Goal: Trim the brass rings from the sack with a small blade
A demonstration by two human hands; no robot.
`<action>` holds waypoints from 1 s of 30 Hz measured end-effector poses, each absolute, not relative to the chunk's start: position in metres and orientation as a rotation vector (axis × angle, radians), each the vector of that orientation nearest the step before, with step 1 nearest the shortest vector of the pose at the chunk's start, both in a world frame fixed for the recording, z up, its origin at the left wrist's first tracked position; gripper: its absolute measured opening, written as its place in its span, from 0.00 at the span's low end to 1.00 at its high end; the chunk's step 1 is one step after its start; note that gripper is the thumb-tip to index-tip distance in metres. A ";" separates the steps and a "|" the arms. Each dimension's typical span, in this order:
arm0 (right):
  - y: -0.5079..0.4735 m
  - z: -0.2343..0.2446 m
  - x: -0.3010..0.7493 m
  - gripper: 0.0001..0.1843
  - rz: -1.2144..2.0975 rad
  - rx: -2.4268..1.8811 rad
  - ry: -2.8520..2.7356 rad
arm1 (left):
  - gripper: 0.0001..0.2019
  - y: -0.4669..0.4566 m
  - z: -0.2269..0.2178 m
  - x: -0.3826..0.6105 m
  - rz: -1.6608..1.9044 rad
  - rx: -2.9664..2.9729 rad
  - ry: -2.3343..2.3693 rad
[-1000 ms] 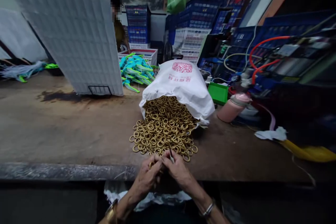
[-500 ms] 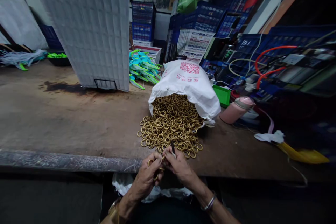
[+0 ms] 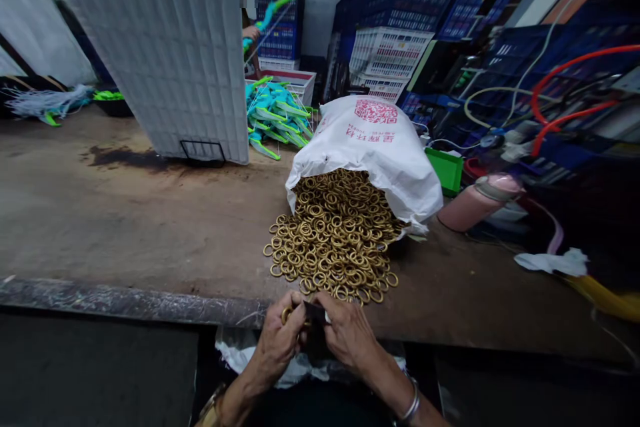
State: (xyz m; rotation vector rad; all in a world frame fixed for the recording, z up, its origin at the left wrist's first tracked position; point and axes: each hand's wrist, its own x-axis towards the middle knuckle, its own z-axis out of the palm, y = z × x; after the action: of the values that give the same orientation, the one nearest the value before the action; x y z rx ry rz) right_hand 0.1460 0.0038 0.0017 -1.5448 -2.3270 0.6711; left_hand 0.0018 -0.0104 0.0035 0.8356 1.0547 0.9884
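Just past the table's front edge, my left hand (image 3: 280,332) is closed around a few brass-coloured rings (image 3: 287,315), one showing between thumb and fingers. Facing it, my right hand (image 3: 350,335) grips a small knife (image 3: 315,312), whose dark flat blade lies against the left fingertips. The ring at the blade is mostly hidden by the fingers. Beyond both hands spreads a heap of the same rings (image 3: 330,247), spilling from the mouth of a white woven sack (image 3: 380,137) with red print, which lies on its side.
A tall whitish panel (image 3: 170,53) stands on the wooden table (image 3: 150,227). Beside it lie turquoise-and-green toy bows (image 3: 277,113). Behind, a person's hand (image 3: 251,32) holds another bow. A pink bottle (image 3: 480,203) and a green tray (image 3: 445,170) stand right of the sack.
The knife has turned from pointing up to lying across between my hands, blade towards the left fingers. A person with a bow has appeared behind the panel. My view has shifted slightly.
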 end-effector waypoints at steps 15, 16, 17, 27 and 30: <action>0.027 0.011 0.157 0.18 0.321 -1.855 -2.218 | 0.14 -0.042 0.011 -0.021 0.665 0.510 0.956; 0.031 0.011 0.154 0.18 0.285 -1.842 -2.203 | 0.14 -0.043 0.003 -0.026 0.642 0.385 0.991; 0.036 0.012 0.151 0.17 0.257 -1.831 -2.196 | 0.12 -0.043 -0.005 -0.030 0.630 0.256 1.025; 0.065 0.012 0.121 0.07 0.110 -1.960 -2.263 | 0.07 -0.037 -0.044 -0.027 0.714 -0.318 1.104; 0.068 0.008 0.120 0.07 0.087 -1.969 -2.279 | 0.07 -0.037 -0.047 -0.021 0.777 -0.309 1.103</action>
State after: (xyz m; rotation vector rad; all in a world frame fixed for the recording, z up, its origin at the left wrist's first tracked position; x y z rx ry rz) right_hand 0.1201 0.0677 0.0081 -1.9687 -2.2785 0.0867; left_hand -0.0208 -0.0374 -0.0474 -0.3089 1.1032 0.7765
